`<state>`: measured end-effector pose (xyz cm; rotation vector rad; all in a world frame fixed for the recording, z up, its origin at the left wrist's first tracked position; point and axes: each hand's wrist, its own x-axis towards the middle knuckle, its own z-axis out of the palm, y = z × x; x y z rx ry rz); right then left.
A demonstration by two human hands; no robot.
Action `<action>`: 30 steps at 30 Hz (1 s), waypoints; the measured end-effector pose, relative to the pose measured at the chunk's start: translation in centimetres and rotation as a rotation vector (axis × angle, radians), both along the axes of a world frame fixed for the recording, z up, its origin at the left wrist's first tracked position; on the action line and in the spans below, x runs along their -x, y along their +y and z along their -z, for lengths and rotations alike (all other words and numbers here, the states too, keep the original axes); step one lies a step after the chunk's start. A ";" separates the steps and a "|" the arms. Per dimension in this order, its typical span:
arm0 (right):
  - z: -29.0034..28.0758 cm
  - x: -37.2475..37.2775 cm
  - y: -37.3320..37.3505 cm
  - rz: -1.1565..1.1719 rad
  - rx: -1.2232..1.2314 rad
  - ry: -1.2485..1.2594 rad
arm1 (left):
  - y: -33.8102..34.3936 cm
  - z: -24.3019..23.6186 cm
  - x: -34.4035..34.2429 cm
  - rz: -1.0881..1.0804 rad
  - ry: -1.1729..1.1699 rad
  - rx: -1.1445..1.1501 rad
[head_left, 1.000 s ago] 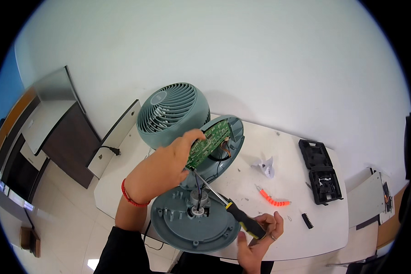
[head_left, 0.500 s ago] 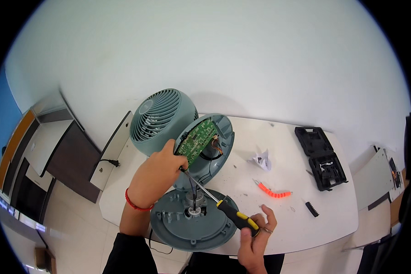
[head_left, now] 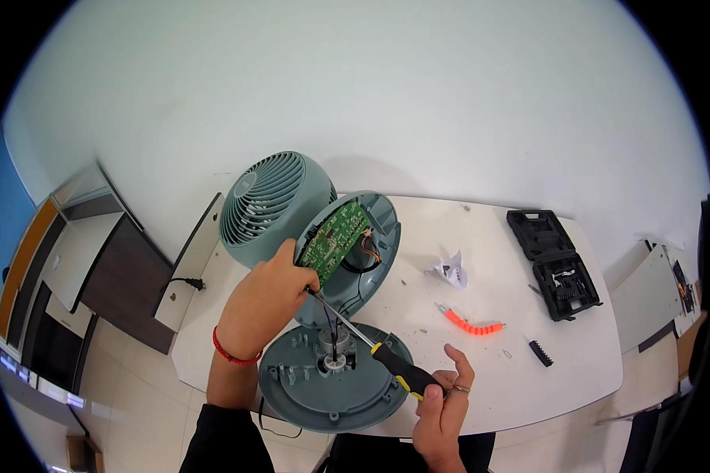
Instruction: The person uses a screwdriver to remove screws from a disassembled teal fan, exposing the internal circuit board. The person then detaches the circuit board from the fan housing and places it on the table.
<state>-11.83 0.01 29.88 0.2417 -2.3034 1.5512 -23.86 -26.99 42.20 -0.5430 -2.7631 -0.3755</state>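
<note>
My left hand (head_left: 264, 303), a red cord on its wrist, grips the lower left edge of a green circuit board (head_left: 331, 244) in the tilted teal housing (head_left: 379, 268). Its fingertips are partly hidden. A black-and-yellow screwdriver (head_left: 402, 368) is in my right hand (head_left: 442, 418), index finger raised, with its shaft reaching to the board's lower corner by my left fingers; I cannot make out what its tip touches. Below lies a round teal base (head_left: 308, 394) with a motor (head_left: 334, 340) and wires running up to the housing. The fan head (head_left: 276, 209) stands behind, its grille turned up.
On the white table (head_left: 481, 378) lie crumpled paper (head_left: 452, 270), an orange flexible shaft (head_left: 469, 323), a black bit strip (head_left: 540, 353) and an open tool case (head_left: 566, 288). A plug (head_left: 196, 283) hangs at the left. A wall backs the table; furniture (head_left: 102, 276) stands left.
The screwdriver handle has turned and my right index finger has lifted. My left hand has shifted down and left on the board's edge. The whole view has also shifted slightly.
</note>
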 end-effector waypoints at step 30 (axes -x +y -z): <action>-1.1 -0.1 -2.7 -0.103 0.523 0.134 | 1.2 -0.8 -1.1 -0.035 0.295 0.011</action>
